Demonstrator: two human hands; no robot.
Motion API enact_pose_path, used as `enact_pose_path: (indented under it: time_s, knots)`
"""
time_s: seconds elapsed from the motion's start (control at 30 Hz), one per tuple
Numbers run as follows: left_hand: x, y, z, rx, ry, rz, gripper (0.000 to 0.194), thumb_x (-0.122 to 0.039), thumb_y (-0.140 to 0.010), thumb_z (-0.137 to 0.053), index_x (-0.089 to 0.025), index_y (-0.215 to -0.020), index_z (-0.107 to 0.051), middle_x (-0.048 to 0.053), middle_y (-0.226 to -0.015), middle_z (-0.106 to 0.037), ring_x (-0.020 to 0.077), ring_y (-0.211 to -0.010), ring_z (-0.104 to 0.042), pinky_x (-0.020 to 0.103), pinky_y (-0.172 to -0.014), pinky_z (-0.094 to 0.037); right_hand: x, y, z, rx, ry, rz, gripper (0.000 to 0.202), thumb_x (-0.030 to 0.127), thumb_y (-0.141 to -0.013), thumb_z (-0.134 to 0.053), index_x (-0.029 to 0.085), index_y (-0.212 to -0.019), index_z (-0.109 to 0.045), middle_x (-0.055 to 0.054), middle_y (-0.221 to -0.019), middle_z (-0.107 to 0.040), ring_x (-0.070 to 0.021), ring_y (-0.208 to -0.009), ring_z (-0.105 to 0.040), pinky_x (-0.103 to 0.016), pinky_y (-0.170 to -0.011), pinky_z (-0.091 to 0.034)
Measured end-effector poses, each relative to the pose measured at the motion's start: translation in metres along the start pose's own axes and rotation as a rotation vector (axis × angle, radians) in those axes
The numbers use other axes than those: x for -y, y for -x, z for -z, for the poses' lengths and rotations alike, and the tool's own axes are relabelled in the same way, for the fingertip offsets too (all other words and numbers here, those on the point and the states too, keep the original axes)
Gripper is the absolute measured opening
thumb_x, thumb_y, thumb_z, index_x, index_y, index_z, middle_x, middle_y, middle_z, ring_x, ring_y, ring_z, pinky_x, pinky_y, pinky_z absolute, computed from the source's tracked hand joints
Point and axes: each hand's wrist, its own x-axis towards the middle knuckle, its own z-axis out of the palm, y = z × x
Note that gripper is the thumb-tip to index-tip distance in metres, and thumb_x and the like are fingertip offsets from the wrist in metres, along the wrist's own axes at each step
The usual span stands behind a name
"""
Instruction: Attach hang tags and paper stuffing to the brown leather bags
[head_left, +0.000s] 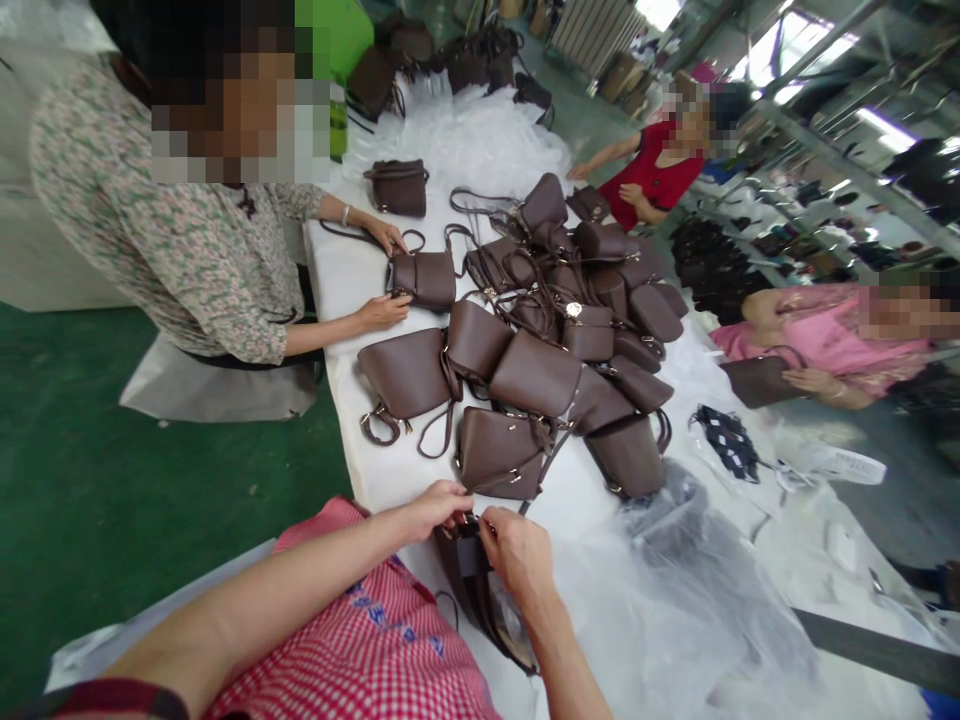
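Note:
Close to my body, a dark brown handbag (pixel 474 590) stands at the table's near edge, its opening facing up. My left hand (pixel 441 505) pinches the far end of its top edge, by some small metal hardware. The fingers of my right hand (pixel 519 552) are closed on the same top edge, close beside the left. Exactly which part each hand grips is hidden by the fingers. Just beyond my hands lies another brown handbag (pixel 499 455) with a strap and gold-coloured fittings.
A heap of brown handbags (pixel 536 370) covers the middle of the white table (pixel 349 400). At left, a co-worker's hands (pixel 386 310) handle a bag. Clear plastic (pixel 705 570) lies at right, white wrapping (pixel 465 135) at the far end. Two other people sit along the right.

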Motion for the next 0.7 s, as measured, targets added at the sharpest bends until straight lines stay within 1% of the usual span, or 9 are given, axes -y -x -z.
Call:
enact_pose_path:
  time_s: [0.1,0.17,0.23,0.33,0.43,0.53,0.7]
  knots:
    - [-0.002,0.002,0.0,-0.01,0.02,0.011,0.027,-0.037,-0.061,-0.069,-0.016,-0.069,-0.055,-0.005,-0.057,-0.053,0.0094,-0.053,-0.05,0.02,-0.049,-0.032,0.004,-0.006,0.001,0.06,0.042,0.014,0.021,0.024,-0.09,-0.048,0.023,-0.079,-0.065,-0.002,-0.077,-0.071,-0.0142,-0.066,-0.064,-0.025,-0.053,-0.024]
    - [-0.004,0.004,0.001,-0.012,0.029,0.018,0.026,-0.036,-0.061,-0.069,-0.016,-0.069,-0.055,-0.005,-0.058,-0.054,0.0091,-0.054,-0.051,0.02,-0.048,-0.031,0.005,-0.01,0.003,0.086,0.022,0.022,0.022,0.024,-0.09,-0.048,0.023,-0.08,-0.067,-0.002,-0.078,-0.072,-0.0151,-0.067,-0.065,-0.025,-0.053,-0.026]
    - [-0.005,0.005,0.001,-0.007,0.036,0.026,0.026,-0.036,-0.062,-0.069,-0.016,-0.069,-0.055,-0.004,-0.059,-0.055,0.0091,-0.054,-0.052,0.02,-0.048,-0.031,0.004,-0.011,0.006,0.087,-0.069,0.027,0.024,0.025,-0.09,-0.047,0.024,-0.08,-0.068,-0.002,-0.079,-0.073,-0.0151,-0.07,-0.065,-0.024,-0.055,-0.03]
    - [-0.006,0.004,0.001,0.005,0.044,0.04,0.027,-0.036,-0.063,-0.07,-0.016,-0.07,-0.054,-0.004,-0.057,-0.055,0.0095,-0.053,-0.052,0.02,-0.048,-0.03,-0.002,-0.011,0.007,0.07,-0.277,0.013,0.028,0.029,-0.091,-0.043,0.025,-0.083,-0.07,0.0,-0.079,-0.073,-0.0139,-0.071,-0.065,-0.021,-0.059,-0.035]
    - [-0.005,0.002,0.001,0.01,0.056,0.049,0.028,-0.036,-0.063,-0.071,-0.016,-0.072,-0.055,-0.005,-0.057,-0.055,0.0093,-0.053,-0.052,0.02,-0.048,-0.03,-0.008,-0.009,0.005,0.1,-0.349,-0.027,0.029,0.032,-0.091,-0.043,0.026,-0.085,-0.072,0.0,-0.077,-0.072,-0.0138,-0.069,-0.064,-0.021,-0.06,-0.037]
    - [-0.004,0.0,0.001,0.02,0.07,0.059,0.028,-0.034,-0.062,-0.071,-0.016,-0.075,-0.055,-0.005,-0.059,-0.057,0.009,-0.053,-0.054,0.02,-0.048,-0.029,-0.008,-0.01,0.005,0.134,-0.266,-0.044,0.027,0.03,-0.091,-0.045,0.027,-0.085,-0.072,0.0,-0.078,-0.073,-0.0146,-0.072,-0.065,-0.021,-0.061,-0.037]
    - [-0.003,-0.002,0.002,0.045,0.09,0.057,0.025,-0.032,-0.063,-0.068,-0.016,-0.075,-0.053,-0.004,-0.062,-0.058,0.0086,-0.055,-0.055,0.019,-0.047,-0.029,0.001,-0.016,0.01,0.194,-0.027,-0.085,0.024,0.029,-0.09,-0.048,0.028,-0.083,-0.071,-0.004,-0.082,-0.073,-0.018,-0.076,-0.066,-0.023,-0.06,-0.038]
